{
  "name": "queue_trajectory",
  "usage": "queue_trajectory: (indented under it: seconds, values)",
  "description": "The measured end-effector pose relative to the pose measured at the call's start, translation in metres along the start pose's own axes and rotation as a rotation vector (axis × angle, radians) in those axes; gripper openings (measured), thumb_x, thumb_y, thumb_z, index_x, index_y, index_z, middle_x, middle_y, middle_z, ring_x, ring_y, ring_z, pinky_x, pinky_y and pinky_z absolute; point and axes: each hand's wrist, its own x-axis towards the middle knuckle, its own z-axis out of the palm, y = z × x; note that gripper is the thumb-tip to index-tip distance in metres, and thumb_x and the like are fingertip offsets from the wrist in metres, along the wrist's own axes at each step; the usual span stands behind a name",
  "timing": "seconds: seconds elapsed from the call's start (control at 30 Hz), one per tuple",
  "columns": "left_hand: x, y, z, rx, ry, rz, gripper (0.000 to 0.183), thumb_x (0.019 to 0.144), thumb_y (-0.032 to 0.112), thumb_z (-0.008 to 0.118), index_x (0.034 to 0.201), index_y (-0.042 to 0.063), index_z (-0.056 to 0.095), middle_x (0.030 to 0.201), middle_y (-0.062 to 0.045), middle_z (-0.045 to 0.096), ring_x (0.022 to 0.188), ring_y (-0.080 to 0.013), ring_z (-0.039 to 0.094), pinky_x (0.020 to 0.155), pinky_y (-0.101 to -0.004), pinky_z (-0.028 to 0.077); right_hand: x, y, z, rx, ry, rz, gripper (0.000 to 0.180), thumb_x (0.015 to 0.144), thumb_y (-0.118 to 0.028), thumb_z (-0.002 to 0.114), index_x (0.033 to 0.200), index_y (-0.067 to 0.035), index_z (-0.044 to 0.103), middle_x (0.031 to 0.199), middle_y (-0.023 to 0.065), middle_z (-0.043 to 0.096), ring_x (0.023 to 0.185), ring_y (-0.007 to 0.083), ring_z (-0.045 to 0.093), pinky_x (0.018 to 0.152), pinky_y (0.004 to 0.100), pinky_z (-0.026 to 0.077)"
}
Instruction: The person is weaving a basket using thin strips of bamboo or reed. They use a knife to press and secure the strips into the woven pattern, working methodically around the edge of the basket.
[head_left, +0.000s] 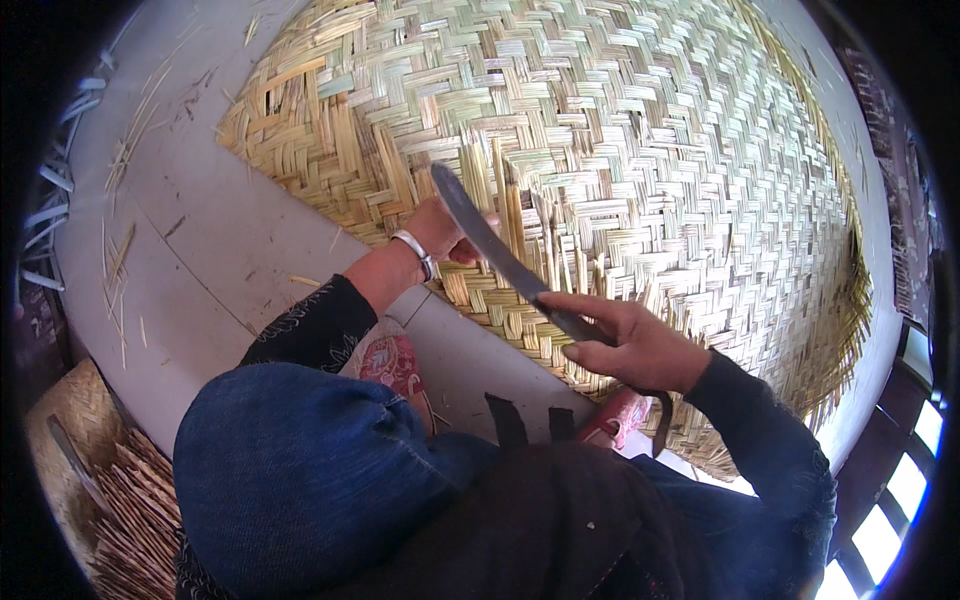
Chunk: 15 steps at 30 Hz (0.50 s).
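A large mat of flat plaited plant strips (622, 187) lies on the floor before me. My right hand (637, 341) grips a long metal blade (499, 251), whose rounded tip points up and left over the mat. Its rear end, a curved dark piece, shows below my wrist. My left hand (442, 231), a silver bangle at its wrist, rests at the mat's near edge, partly behind the blade; its fingers are bent near upright strip ends (514, 206), and whether they pinch one is hidden. Several loose strip ends stand out of the weave between my hands.
Pale floor tiles (195, 217) bear scattered strips at the left. At the lower left, a bundle of thin brown sticks (139, 510) lies beside another blade (79, 461) on a woven surface. My red patterned shoes stand by the mat's near edge. A light-coloured rack is at the far left.
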Motion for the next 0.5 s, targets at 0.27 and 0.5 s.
queue_trajectory:
  seconds: [0.27,0.5]
  values:
    - [-0.015,-0.007,0.004,0.006,0.215,0.027,0.023,0.093,0.022,0.067,0.088,-0.001,0.067,0.071,-0.01,0.068,0.054,-0.018,0.067,0.043,-0.0298,0.053,0.011,0.008,0.008,0.061,-0.017,0.108,0.053,0.095,-0.013,0.059,0.146,-0.012,0.045,0.086,-0.0044,0.057,0.073,0.0018,0.048,0.067,0.0202,0.042]
    - [-0.015,-0.013,0.004,-0.008,0.238,0.11,0.024,0.095,0.023,0.064,0.093,0.001,0.054,0.074,-0.007,0.067,0.052,-0.0178,0.067,0.041,-0.0274,0.053,0.03,0.012,-0.001,-0.156,0.129,0.13,0.054,0.09,-0.03,0.063,0.137,-0.005,0.053,0.088,0.0133,0.07,0.075,0.0137,0.062,0.072,0.0308,0.051]
